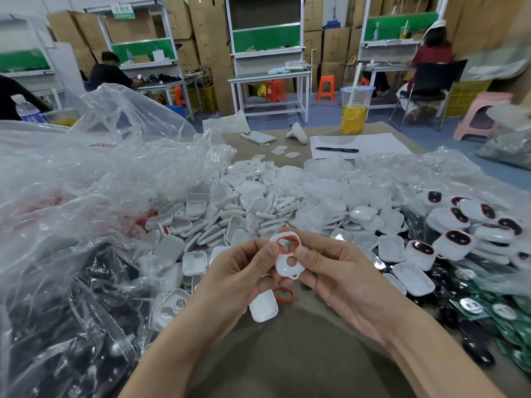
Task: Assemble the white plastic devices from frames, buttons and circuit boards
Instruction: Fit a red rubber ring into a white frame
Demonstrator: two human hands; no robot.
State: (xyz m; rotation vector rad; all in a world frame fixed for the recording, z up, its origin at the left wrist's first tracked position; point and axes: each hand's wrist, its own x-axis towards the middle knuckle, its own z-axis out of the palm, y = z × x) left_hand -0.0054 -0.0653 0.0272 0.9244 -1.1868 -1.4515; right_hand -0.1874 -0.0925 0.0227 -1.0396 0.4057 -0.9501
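Both hands meet just above the bare near strip of the brown worktop (287,354), and between them they grasp one white frame (281,268), held upright and facing the camera. The left hand (244,271) pinches the frame's left edge, its thumb pressed on the rim of the red ring (287,253) that sits in the frame's upper opening, with its fingers curled behind. The right hand (339,271) clamps the frame's right edge, thumb in front and fingers behind.

Just below the frame, a loose red ring (290,295) lies on the worktop, touching a white shell (263,307) that lies to its left. Behind the frame spreads a heap of white shells (258,196). To the right of the frame sit finished white devices (457,239) with dark, red-rimmed buttons, and further right and nearer the camera lies a pile of green circuit boards (505,311) mixed with black pieces. To the left of the frame, a large crumpled clear plastic bag (86,182) rises over dark and red parts.

Far behind the frame, past the heap, are a phone (257,137), a pen (336,149) lying on a sheet of paper (373,143), and a plastic cup of yellow drink (355,110).
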